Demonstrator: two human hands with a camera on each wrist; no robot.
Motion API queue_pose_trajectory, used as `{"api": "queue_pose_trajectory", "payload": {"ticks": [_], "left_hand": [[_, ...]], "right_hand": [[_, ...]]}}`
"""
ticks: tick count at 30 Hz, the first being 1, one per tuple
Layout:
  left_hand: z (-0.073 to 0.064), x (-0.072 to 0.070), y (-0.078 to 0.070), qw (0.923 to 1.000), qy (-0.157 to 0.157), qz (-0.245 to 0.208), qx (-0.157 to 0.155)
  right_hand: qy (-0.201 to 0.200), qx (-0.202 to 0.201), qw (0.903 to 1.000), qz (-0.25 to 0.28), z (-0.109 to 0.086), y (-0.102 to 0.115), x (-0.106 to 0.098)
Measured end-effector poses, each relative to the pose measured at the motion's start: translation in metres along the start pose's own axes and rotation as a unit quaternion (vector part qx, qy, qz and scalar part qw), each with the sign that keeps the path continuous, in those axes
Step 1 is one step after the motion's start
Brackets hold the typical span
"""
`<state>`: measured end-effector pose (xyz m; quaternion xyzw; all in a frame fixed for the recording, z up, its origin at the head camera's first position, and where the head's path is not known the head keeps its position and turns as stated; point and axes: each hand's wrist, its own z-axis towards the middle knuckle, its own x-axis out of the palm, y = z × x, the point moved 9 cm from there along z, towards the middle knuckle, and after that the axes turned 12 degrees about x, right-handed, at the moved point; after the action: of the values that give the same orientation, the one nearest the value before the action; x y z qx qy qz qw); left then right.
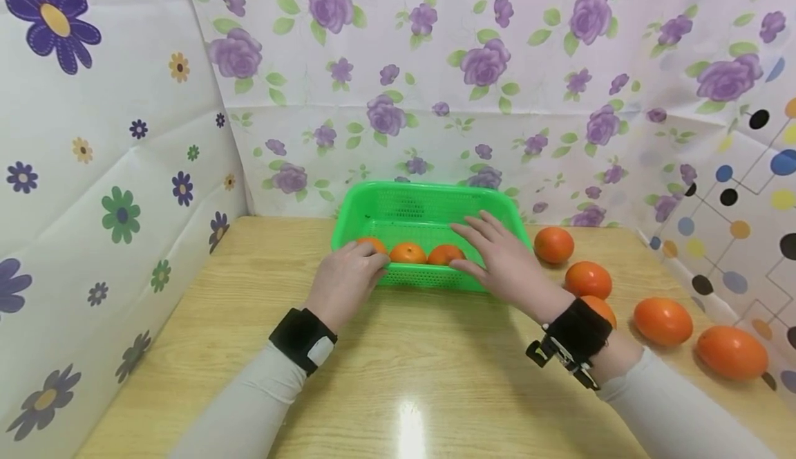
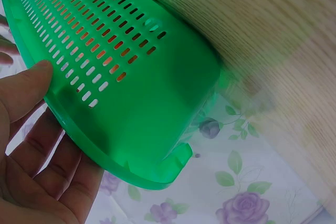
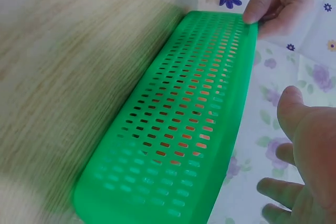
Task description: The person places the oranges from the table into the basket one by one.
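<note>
A green plastic basket (image 1: 429, 277) with slotted walls stands on the table near the back wall. Along its near side lie three oranges (image 1: 408, 254) in a row, the leftmost partly covered by my left hand (image 1: 346, 278). That hand pinches the basket's near rim towards the left corner; in the left wrist view the thumb (image 2: 31, 85) presses the outer wall while the fingers reach over the rim. Over the right part of the basket hovers my right hand (image 1: 506, 265), fingers spread and holding nothing. The right wrist view shows its thumb (image 3: 291, 103) apart from the rim.
Several more oranges (image 1: 662, 321) lie on the table (image 1: 385, 369) to the right, one partly hidden behind my right wrist. A flower-printed sheet (image 1: 385, 134) hangs behind the basket, and patterned sheets border both sides.
</note>
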<state>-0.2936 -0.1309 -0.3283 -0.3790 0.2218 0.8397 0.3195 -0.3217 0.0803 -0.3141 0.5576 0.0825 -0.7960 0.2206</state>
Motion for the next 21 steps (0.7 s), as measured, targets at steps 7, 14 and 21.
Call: {"api": "queue_pose_trajectory", "payload": {"ticks": [7,14,21], "left_hand": [[0.0,-0.002,-0.002,0.9999,-0.009,-0.001,0.006],[0.001,-0.001,-0.002,1.0,-0.006,0.002,0.006],[0.0,-0.003,-0.001,0.9999,-0.013,-0.002,0.005]], "right_hand": [[-0.064,-0.01,0.9976,-0.025,-0.016,-0.006,-0.01],[-0.105,0.004,0.9938,-0.037,-0.036,-0.025,-0.023],[-0.115,0.012,0.9928,-0.031,-0.054,-0.037,-0.028]]}}
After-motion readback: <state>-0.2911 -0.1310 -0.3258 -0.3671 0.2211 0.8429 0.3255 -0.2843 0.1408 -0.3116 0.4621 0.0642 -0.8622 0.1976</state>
